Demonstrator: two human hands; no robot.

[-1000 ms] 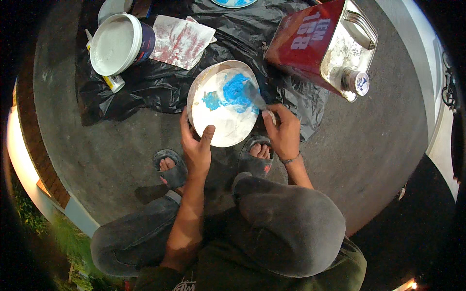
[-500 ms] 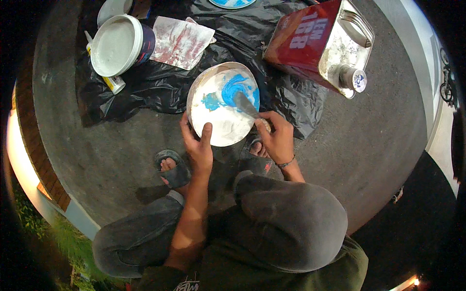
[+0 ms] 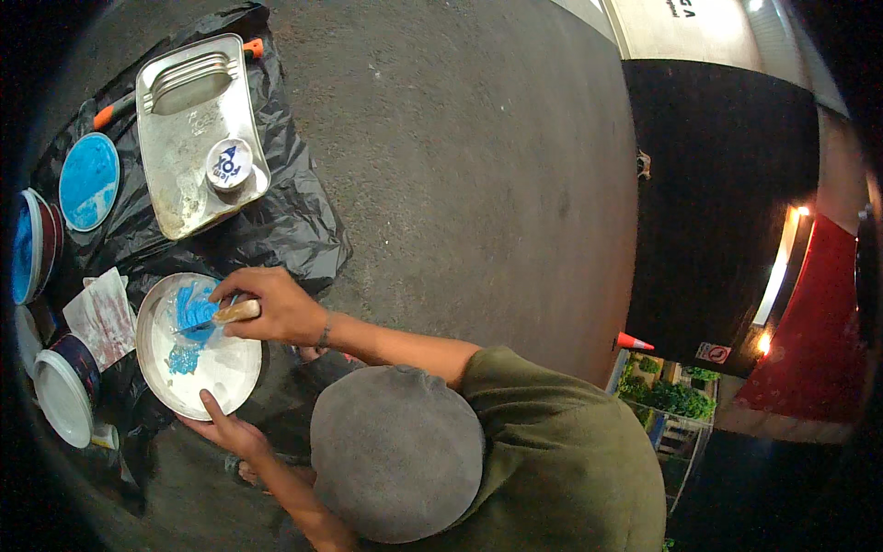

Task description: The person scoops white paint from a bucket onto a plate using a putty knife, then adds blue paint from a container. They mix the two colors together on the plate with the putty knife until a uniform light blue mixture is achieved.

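Observation:
My left hand [image 3: 228,432] grips the near rim of a shallow round white lid [image 3: 225,375], thumb on top and fingers underneath, mostly hidden. In my right hand [image 3: 283,305] is a putty knife [image 3: 237,312], held by its wooden handle. Its blade lies in bright blue paste [image 3: 200,302] smeared over the far side of the lid. A smaller, paler blue patch [image 3: 183,358] sits nearer the middle, on the whitish surface. Beside the lid lies a reddish-stained sheet of sandpaper [image 3: 101,320].
A large metal can [image 3: 189,129] stands on black plastic sheeting [image 3: 308,216]. Left are a blue-smeared lid [image 3: 90,184], a tub of blue stuff [image 3: 37,248], a white tub [image 3: 63,403] and an orange-handled tool [image 3: 112,112]. My knee [image 3: 395,451] rises close by.
My view has swung right, so the lid, hands and can now appear farther left and turned. Both hands keep their hold; the knife's handle now shows more, with the blade still in the blue paste.

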